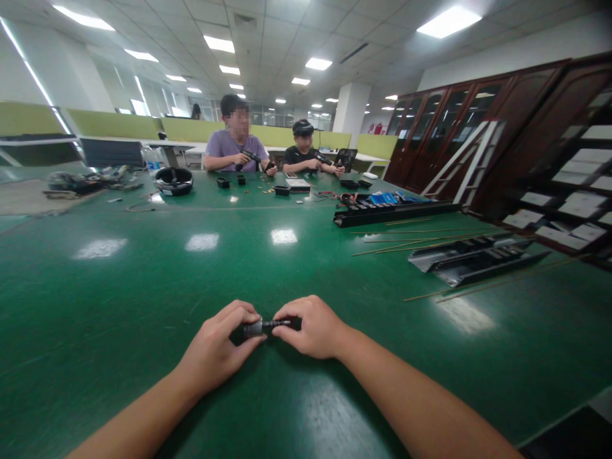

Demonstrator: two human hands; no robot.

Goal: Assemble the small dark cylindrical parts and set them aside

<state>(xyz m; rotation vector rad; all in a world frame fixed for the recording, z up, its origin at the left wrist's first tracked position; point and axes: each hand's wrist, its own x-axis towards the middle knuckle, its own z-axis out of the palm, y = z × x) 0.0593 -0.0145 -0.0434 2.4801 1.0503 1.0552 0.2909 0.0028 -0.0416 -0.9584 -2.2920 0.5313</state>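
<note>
At the near middle of the green table, my left hand [217, 347] is closed around a short dark cylindrical part [253, 328] with a silvery metal collar. My right hand [315, 328] pinches a thin black ridged shaft [275, 324] between thumb and fingers. The shaft lies in line with the cylinder and meets its collar end. Whether the two are one piece or separate, I cannot tell. My fingers hide the outer ends of both parts, and their exact kind does not show.
Black metal channels [382, 213] and thin brass-coloured rods [396, 247] lie on the green table [157, 299] to the right. Across it, two people [234, 143] hold dark power tools near small black trays [282, 190]. A stepladder [473, 159] leans by wooden cabinets.
</note>
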